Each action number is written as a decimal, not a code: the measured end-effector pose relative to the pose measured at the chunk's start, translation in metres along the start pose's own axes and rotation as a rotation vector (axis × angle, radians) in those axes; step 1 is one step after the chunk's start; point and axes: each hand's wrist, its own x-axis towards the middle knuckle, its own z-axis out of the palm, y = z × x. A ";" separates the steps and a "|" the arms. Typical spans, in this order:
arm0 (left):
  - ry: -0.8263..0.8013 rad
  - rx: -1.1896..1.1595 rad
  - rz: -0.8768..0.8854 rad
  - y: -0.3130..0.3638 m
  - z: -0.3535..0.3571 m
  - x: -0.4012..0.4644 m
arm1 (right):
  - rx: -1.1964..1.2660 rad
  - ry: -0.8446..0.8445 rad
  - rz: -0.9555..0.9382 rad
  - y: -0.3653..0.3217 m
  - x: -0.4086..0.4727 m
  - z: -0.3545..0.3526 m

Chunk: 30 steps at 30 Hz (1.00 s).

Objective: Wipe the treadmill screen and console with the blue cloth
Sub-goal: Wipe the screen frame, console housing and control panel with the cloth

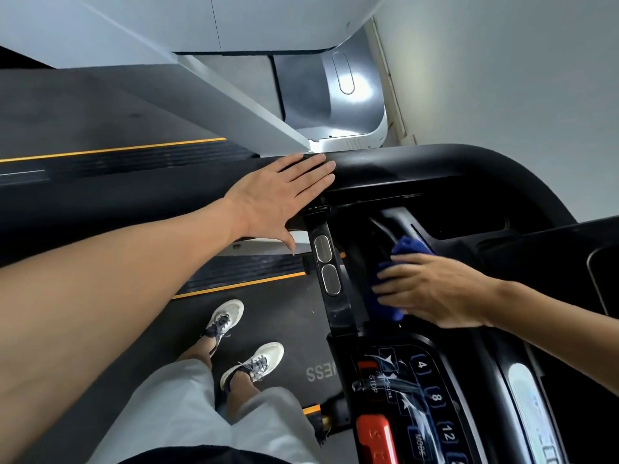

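On the black handrail (385,169) at left, the left hand (278,199) lies flat, holding nothing. Rightward, the right hand (432,289) presses the blue cloth (407,249) onto the console (469,373), fingers extended. A careless wipe toward the keypad (432,396) might trigger buttons.

A soft, nappy blue cloth (407,249), bunched into folds, lies under the right hand (435,291) against the glossy black plastic of the treadmill console (469,380), whose smooth keypad panel (412,390) throws back streaked white reflections. The left hand (278,199) lies flat on a black handrail (418,165) with a dull satin sheen. Two oval grip sensors (326,267) look like brushed metal set in shiny black plastic. The red stop button (375,437) appears to be smooth plastic. The treadmill belt (288,316) is matt, dark grey and faintly textured. Pale cloth shorts (187,410) and mesh-fabric trainers (251,363) show below.
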 end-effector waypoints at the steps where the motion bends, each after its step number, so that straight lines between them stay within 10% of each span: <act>1: 0.001 -0.005 0.000 0.000 0.001 0.001 | 0.005 0.000 -0.027 -0.004 -0.008 0.001; 10: -0.003 0.002 -0.013 -0.001 0.002 0.001 | -0.158 0.095 0.291 0.035 0.086 0.006; 18: -0.028 0.008 -0.021 0.001 0.001 0.001 | 0.073 -0.003 -0.046 -0.012 0.002 0.011; 30: -0.061 -0.035 0.002 0.000 -0.008 0.000 | 0.313 0.151 0.175 -0.014 -0.068 0.011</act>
